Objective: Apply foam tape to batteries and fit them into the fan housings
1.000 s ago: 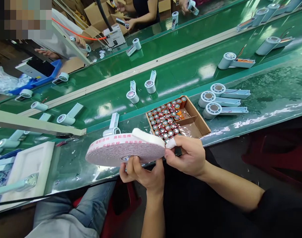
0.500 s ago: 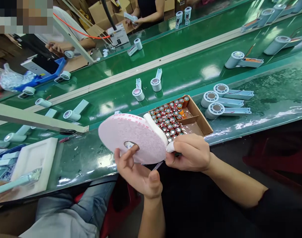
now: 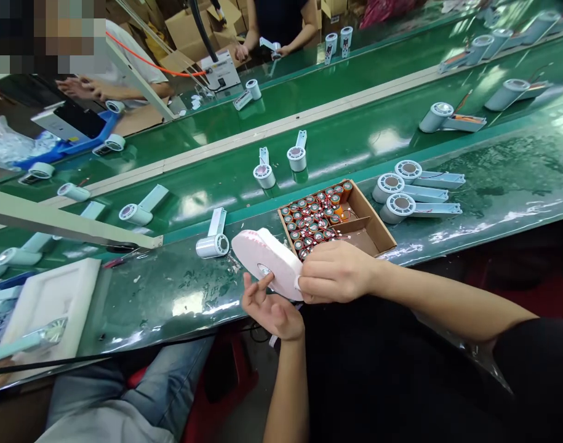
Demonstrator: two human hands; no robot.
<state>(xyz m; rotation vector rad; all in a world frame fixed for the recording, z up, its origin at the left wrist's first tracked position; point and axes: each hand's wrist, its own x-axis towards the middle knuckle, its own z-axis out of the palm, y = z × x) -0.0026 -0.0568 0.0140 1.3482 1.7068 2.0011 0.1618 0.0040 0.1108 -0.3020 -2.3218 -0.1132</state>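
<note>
a: while the left hand props the foam tape roll from below, a finger at its core, the right hand pinches the roll's near edge, fingers closed on it.

b: and the roll's tilted, up off the counter, just in front of the cardboard box of batteries.

a: right. my worry is the grip. it's light underneath, so i'd say the roll could tip or slide out.

b: or knock into the box. the fan housing sits close on the other side too.
</note>
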